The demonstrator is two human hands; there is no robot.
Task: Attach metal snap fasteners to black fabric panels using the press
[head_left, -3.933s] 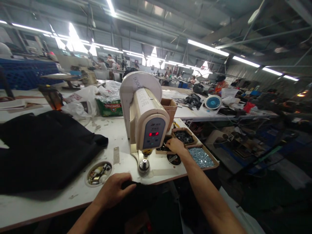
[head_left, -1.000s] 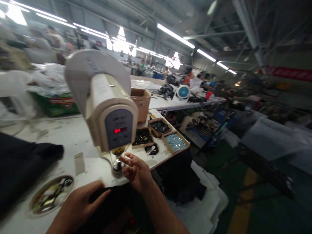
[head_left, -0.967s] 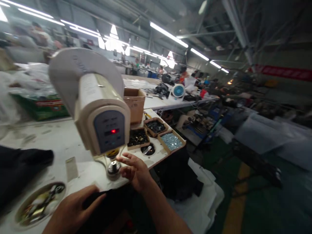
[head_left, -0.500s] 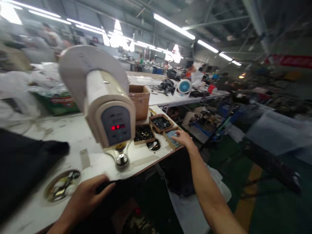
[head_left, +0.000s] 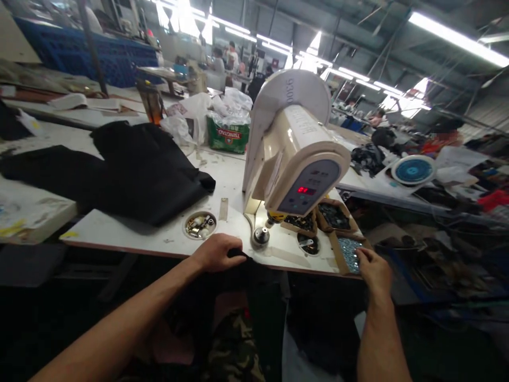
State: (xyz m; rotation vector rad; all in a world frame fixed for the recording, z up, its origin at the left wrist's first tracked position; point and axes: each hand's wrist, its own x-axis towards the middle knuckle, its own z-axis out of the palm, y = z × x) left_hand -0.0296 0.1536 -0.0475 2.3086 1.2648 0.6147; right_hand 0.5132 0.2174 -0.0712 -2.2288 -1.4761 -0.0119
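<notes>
A cream press machine point(head_left: 296, 154) with a red digit display stands on the white table point(head_left: 119, 231). My left hand point(head_left: 217, 252) is closed on black fabric point(head_left: 242, 276) at the table's front edge, just left of the machine's round metal die point(head_left: 260, 236). My right hand point(head_left: 371, 270) rests at the near edge of a cardboard tray of small silvery parts point(head_left: 350, 253), fingers curled into a pinch; what they hold is too small to see.
More trays of dark parts point(head_left: 334, 216) and a round recess point(head_left: 308, 244) sit under the machine head. A dish of metal bits point(head_left: 200, 225) is set into the table. A pile of black cloth point(head_left: 131, 170), plastic bags point(head_left: 186, 119) and a green box point(head_left: 227, 135) lie behind. Other people work far back.
My right hand went from the die out to the silvery-parts tray and now sits at its near edge. My view swung left. My left hand kept its hold on the black fabric.
</notes>
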